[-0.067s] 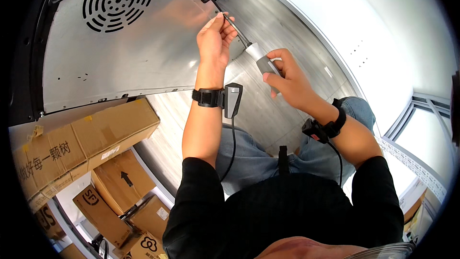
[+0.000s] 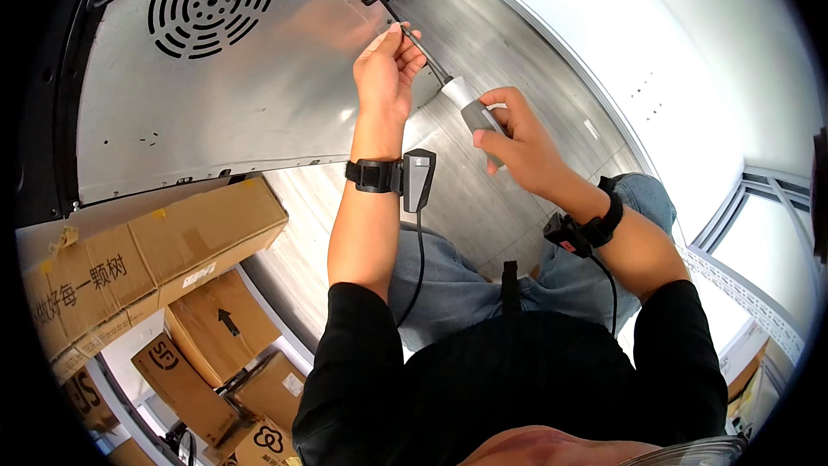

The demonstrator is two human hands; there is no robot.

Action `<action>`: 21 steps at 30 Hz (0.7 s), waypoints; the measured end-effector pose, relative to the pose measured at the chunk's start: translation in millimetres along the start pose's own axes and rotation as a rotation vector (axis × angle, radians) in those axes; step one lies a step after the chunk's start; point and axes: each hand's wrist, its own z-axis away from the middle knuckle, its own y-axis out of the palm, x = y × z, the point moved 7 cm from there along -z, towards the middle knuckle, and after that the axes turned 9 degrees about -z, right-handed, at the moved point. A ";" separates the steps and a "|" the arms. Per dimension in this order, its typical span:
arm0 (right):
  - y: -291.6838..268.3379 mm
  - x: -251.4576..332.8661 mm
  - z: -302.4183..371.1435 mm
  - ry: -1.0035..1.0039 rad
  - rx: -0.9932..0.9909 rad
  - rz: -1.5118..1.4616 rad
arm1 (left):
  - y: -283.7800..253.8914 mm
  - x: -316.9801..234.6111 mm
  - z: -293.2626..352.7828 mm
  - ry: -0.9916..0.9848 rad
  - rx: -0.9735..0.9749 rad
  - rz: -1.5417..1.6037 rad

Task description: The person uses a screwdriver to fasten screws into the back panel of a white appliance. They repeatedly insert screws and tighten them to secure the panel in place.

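My right hand is wrapped round the grey and white handle of a screwdriver. Its long thin shaft slants up and left to the edge of a large metal panel. At that edge my left hand pinches thumb and forefinger together, right by the shaft's tip. Whatever lies between those fingertips is too small to make out. The panel is silvery, has a round pattern of vent slots at its upper left, and carries black fittings along its dark edge.
Lower left, a long cardboard box lies below the panel, with several smaller boxes beneath it. A white wall rises on the right. Pale wood-look floor shows between. Cables hang from the straps on both my wrists.
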 end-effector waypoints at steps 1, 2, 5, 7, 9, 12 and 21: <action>-1.2 -1.4 -1.5 0.000 0.007 -0.004 | -0.4 0.8 -0.9 -0.002 -0.004 -0.003; -1.9 -2.5 -2.4 0.001 0.014 -0.008 | -0.5 2.1 -2.4 -0.002 0.004 -0.006; -0.3 -0.5 -5.7 -0.001 0.020 0.001 | -2.4 1.6 -4.9 0.007 -0.001 -0.020; -0.1 -4.9 -7.4 -0.020 0.028 -0.019 | 0.0 2.9 -2.9 0.014 -0.018 -0.023; 0.1 -6.7 -9.1 -0.031 0.035 -0.035 | -1.8 3.4 -6.8 0.026 -0.028 -0.031; 0.1 -6.1 -11.1 -0.031 0.041 -0.049 | -2.7 4.2 -11.5 0.035 -0.025 -0.018; 1.0 -2.5 -15.9 -0.050 0.049 -0.060 | 3.5 3.5 -13.4 0.025 -0.004 0.054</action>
